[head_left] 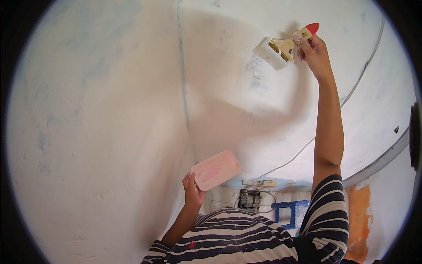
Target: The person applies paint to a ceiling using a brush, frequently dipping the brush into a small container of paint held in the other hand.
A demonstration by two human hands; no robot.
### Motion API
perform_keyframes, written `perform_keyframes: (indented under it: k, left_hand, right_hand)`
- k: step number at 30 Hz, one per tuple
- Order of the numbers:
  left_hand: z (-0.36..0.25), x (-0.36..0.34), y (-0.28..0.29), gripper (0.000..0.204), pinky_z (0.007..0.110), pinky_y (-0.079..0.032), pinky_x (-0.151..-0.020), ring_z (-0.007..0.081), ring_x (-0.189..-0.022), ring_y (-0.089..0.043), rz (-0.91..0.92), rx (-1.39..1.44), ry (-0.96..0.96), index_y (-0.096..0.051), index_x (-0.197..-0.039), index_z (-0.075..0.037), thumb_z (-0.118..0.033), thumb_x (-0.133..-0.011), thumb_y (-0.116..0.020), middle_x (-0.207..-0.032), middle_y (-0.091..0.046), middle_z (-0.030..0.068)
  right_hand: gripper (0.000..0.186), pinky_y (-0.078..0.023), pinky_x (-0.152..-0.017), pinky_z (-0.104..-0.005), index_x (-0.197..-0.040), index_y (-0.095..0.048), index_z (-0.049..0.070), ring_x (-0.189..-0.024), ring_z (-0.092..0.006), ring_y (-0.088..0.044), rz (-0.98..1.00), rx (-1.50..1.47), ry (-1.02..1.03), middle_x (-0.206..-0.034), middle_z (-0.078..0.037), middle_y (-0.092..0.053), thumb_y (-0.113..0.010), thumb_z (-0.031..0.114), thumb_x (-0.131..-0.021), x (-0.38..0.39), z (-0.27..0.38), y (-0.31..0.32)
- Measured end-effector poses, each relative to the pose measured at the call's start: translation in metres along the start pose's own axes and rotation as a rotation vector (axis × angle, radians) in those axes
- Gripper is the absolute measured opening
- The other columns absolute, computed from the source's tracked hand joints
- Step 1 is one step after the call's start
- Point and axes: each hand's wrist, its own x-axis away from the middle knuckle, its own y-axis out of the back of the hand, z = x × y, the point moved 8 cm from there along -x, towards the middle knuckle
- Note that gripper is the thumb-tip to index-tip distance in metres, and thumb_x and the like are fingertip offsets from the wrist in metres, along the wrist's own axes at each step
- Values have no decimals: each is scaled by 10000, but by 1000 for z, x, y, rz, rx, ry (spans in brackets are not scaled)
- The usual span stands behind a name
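My right hand [313, 52] is raised high and closed around the handle of a wide flat paintbrush [283, 48] with a red tip on its handle. The pale bristles, coated in white, point left and down against or close to the white wall [228, 79]; I cannot tell if they touch. Bluish patches show through the paint beside the brush. Lower down, my left hand [192, 188] grips the left end of a shallow pink plastic tray [216, 170], its fingers at the rim. Streaks of a deeper pink show on the tray's inside.
A bluish corner line [181, 66] runs down between two wall faces. A thin grey cable [361, 79] crosses the right wall toward a power strip [259, 183]. Below are a dark box-like object [249, 200], a blue plastic frame [285, 215] and an orange patch [358, 220].
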Motion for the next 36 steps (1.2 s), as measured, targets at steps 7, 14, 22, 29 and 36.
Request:
perform_keyframes:
  k: [7,14,22,29,36]
  left_hand:
    - [5,3,-4,558,528,-535,-869,284,-1200,-517,13,51,-35,-236,-1355,-146,-296,-956,-596,-1331,-434,125]
    - [-12,10,5,394,498,-562,-861,286,-1114,-639,-138,-95,-91,-527,-1225,-48,-359,-986,-482,-1203,-621,120]
    - [6,-9,4,412,538,-544,-878,294,-1117,-638,-156,-121,-68,-504,-1253,-83,-381,-969,-498,-1223,-607,105]
    - [19,-43,-29,597,550,-516,-867,285,-1201,-509,-29,-43,-31,-228,-1388,-141,-288,-945,-599,-1335,-433,138]
    - [28,-59,-55,538,487,-527,-894,265,-1172,-532,-86,-69,-65,-268,-1356,-100,-265,-952,-583,-1300,-467,133]
  right_hand:
    - [206,-360,-511,-250,-892,-618,44,-546,-83,-456,0,-41,-5,-650,9,-529,-649,236,-959,1,9,2]
    - [199,-381,-558,-256,-961,-662,11,-584,-83,-475,-13,-13,107,-669,-3,-561,-649,208,-938,23,43,3]
    - [224,-375,-549,-240,-963,-659,3,-591,-78,-485,-9,-67,54,-696,0,-576,-651,226,-948,32,11,5]
    - [178,-358,-529,-238,-996,-657,-7,-577,-72,-466,-80,-166,132,-725,-7,-584,-648,163,-946,28,-4,0]
    - [151,-369,-532,-236,-1006,-656,-9,-576,-73,-471,-149,-153,138,-740,-15,-604,-642,130,-948,21,-27,12]
